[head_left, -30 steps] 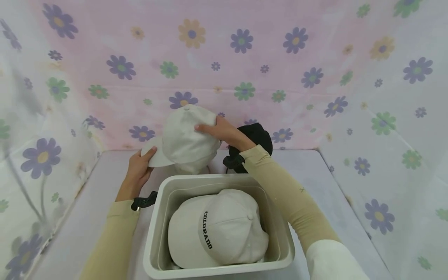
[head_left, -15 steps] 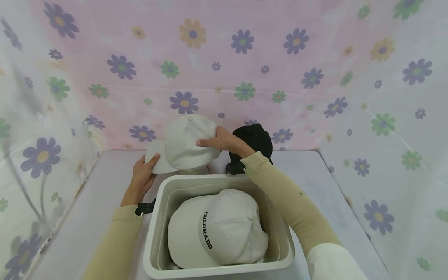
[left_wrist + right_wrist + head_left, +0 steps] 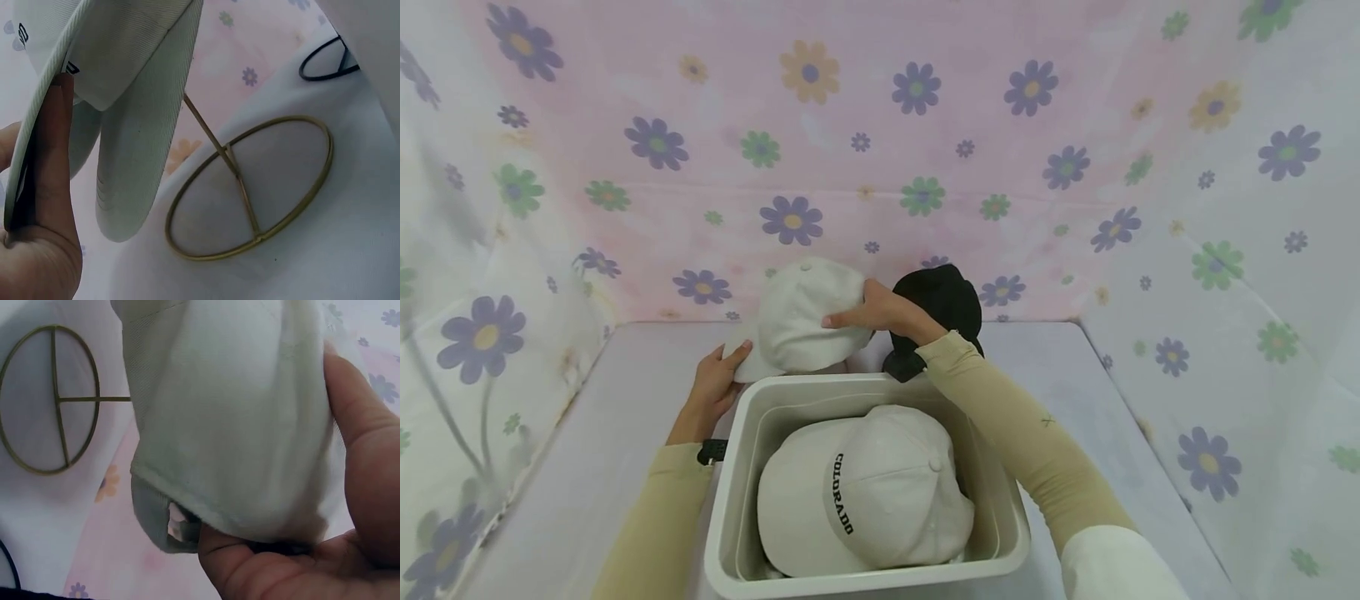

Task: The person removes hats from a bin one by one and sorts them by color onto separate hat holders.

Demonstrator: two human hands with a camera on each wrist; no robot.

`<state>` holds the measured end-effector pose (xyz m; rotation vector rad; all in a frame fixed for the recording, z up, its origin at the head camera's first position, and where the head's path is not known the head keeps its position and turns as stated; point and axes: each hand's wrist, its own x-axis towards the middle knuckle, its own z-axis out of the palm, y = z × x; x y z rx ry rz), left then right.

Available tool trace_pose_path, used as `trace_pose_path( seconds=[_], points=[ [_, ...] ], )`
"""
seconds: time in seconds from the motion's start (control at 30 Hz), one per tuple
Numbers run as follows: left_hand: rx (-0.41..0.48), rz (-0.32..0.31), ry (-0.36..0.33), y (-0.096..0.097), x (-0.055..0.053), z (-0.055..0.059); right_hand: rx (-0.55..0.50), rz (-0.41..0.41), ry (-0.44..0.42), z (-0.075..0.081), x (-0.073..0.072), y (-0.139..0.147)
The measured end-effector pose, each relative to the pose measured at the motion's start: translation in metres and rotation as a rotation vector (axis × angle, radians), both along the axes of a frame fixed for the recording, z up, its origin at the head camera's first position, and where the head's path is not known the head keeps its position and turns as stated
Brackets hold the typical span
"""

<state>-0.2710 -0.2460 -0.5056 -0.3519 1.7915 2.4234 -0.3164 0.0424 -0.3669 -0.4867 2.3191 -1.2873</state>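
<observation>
- Far left of the frame, the pale table (image 3: 617, 392) runs back to the flowered cloth (image 3: 985, 50) that fills the upper part.
- Lower left, a tan sleeve (image 3: 655, 517) covers the forearm, with a black band (image 3: 712, 452) at the wrist.
- Left of centre, the left hand (image 3: 709, 392) pinches the brim of the white cap (image 3: 808, 317), thumb on one face and fingers on the other.
- The white cap sits at mid-frame, just beyond the tub, its brim pointing left and its crown button up.
- In the left wrist view, a second brim (image 3: 147, 150) hangs beside the pinched one; a gold stand (image 3: 237, 176) is at the centre, and part of a dark ring (image 3: 330, 76) shows at upper right.
- Bottom centre, the tub (image 3: 865, 582) holds a cream cap (image 3: 895, 492) lettered COLORADO, brim to the left.
- Right of centre, the right hand (image 3: 887, 310) grips the white cap's crown at the back, thumb outside and fingers under the edge beside the strap opening.
- Next to it, a black cap (image 3: 946, 296) stands partly behind the right forearm.
</observation>
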Motion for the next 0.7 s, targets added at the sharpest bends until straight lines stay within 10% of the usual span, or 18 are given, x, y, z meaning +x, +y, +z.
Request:
trace_pose_path(
  seconds=[0.43, 0.7],
  points=[
    [-0.145, 0.013, -0.012, 0.01, 0.007, -0.003, 0.001, 0.065, 0.142, -0.004, 0.007, 0.001],
    [-0.14, -0.042, -0.059, 0.007, 0.01, -0.008, 0.204, 0.013, 0.091, -0.001, 0.012, 0.003]
  ],
)
